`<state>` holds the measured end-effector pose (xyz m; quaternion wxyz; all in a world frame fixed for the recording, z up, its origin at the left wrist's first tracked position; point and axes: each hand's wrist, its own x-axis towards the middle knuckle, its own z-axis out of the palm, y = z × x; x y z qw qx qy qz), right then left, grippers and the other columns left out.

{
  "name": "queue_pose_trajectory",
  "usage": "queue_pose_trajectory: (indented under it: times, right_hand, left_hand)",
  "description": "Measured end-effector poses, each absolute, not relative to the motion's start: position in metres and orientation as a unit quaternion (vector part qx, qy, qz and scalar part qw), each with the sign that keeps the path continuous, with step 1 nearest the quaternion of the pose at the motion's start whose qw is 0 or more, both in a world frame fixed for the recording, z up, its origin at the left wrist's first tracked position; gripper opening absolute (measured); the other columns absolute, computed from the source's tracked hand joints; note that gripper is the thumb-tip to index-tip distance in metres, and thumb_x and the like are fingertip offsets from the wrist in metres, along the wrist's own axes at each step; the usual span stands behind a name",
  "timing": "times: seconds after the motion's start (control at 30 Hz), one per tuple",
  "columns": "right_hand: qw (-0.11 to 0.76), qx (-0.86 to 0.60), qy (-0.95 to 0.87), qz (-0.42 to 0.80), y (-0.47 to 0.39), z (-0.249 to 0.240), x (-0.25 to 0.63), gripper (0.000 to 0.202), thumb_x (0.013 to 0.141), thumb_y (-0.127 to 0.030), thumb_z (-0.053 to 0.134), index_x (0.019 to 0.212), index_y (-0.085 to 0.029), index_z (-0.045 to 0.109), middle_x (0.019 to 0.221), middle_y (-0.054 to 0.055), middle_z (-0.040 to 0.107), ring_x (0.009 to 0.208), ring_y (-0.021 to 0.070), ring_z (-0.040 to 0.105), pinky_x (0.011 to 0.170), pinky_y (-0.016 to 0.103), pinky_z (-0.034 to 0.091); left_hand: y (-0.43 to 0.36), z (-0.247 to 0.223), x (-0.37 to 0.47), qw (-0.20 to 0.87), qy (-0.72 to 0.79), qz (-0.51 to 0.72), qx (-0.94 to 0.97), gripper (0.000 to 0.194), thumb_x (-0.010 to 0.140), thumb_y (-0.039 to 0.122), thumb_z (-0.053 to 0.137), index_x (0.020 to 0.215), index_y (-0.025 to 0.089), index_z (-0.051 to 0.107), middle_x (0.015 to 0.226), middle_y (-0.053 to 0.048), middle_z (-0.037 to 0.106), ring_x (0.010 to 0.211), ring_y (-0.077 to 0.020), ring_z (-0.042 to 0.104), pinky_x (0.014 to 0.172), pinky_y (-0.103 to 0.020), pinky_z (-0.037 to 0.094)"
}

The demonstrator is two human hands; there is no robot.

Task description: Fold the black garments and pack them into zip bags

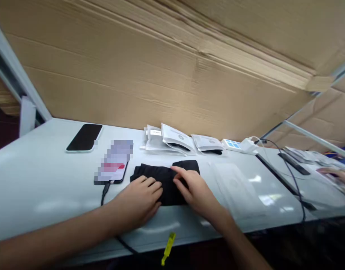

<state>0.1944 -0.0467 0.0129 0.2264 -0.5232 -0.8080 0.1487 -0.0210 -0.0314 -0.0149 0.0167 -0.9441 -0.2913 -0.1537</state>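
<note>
A folded black cloth garment [166, 174] lies on the white table in front of me, its exact kind not clear. My left hand [145, 195] presses on its left part with curled fingers, the thumb side tucked low at the near edge. At the right end, my right hand [193, 187] grips a folded-over portion between thumb and forefinger; its other fingers are mostly hidden. Just right of the cloth lies a flat, translucent plastic bag [237, 187]. Behind the cloth are several filled white bags [178, 138] with dark material showing in them.
To the left lie a dark-screened phone [85, 138] and a pixelated phone [114, 165] with a cable [105, 192]. A power strip [231, 144] stands by the cardboard wall [161, 82]. A yellow tag [168, 247] hangs at the front edge. Another person's hand [337, 175] is far right.
</note>
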Motion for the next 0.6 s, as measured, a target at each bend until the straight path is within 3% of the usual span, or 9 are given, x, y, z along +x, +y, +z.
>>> queue_pose_trajectory:
  times: [0.13, 0.27, 0.47, 0.6]
  right_hand:
    - [0.257, -0.534, -0.772, 0.229, -0.051, 0.031, 0.219, 0.031, 0.098, -0.032, 0.044, 0.123, -0.027, 0.06, 0.112, 0.003, 0.072, 0.104, 0.02, 0.066, 0.094, 0.036, 0.051]
    - [0.327, -0.599, -0.717, 0.143, -0.048, 0.036, 0.253, 0.034, 0.099, -0.037, 0.039, 0.119, -0.024, 0.063, 0.12, 0.007, 0.069, 0.117, 0.0233, 0.061, 0.104, 0.044, 0.045]
    - [0.197, -0.564, -0.79, 0.138, -0.055, -0.013, 0.243, 0.038, 0.097, -0.033, 0.043, 0.132, -0.028, 0.058, 0.15, 0.006, 0.045, 0.143, 0.0255, 0.032, 0.115, 0.054, 0.029]
    - [0.168, -0.575, -0.789, 0.134, -0.061, -0.023, 0.241, 0.042, 0.098, -0.035, 0.041, 0.138, -0.03, 0.051, 0.154, 0.005, 0.039, 0.145, 0.0252, 0.027, 0.115, 0.055, 0.027]
  left_hand:
    - [-0.032, -0.018, -0.023, -0.011, -0.286, -0.147, -0.947, 0.023, 0.094, 0.024, 0.049, 0.108, 0.018, 0.066, 0.105, -0.009, 0.069, 0.1, -0.022, 0.062, 0.088, -0.034, 0.046]
    - [-0.032, -0.022, -0.026, -0.022, -0.279, -0.154, -0.947, 0.028, 0.092, 0.021, 0.051, 0.116, 0.018, 0.065, 0.114, -0.008, 0.069, 0.105, -0.0227, 0.062, 0.091, -0.035, 0.047]
    - [-0.034, -0.029, -0.031, -0.02, -0.27, -0.143, -0.952, 0.039, 0.093, 0.022, 0.045, 0.128, 0.014, 0.06, 0.129, -0.011, 0.063, 0.116, -0.0273, 0.059, 0.096, -0.04, 0.048]
    - [-0.032, -0.016, -0.044, -0.008, -0.252, -0.194, -0.948, 0.033, 0.095, 0.019, 0.041, 0.116, 0.017, 0.067, 0.12, -0.007, 0.069, 0.112, -0.0242, 0.06, 0.095, -0.037, 0.049]
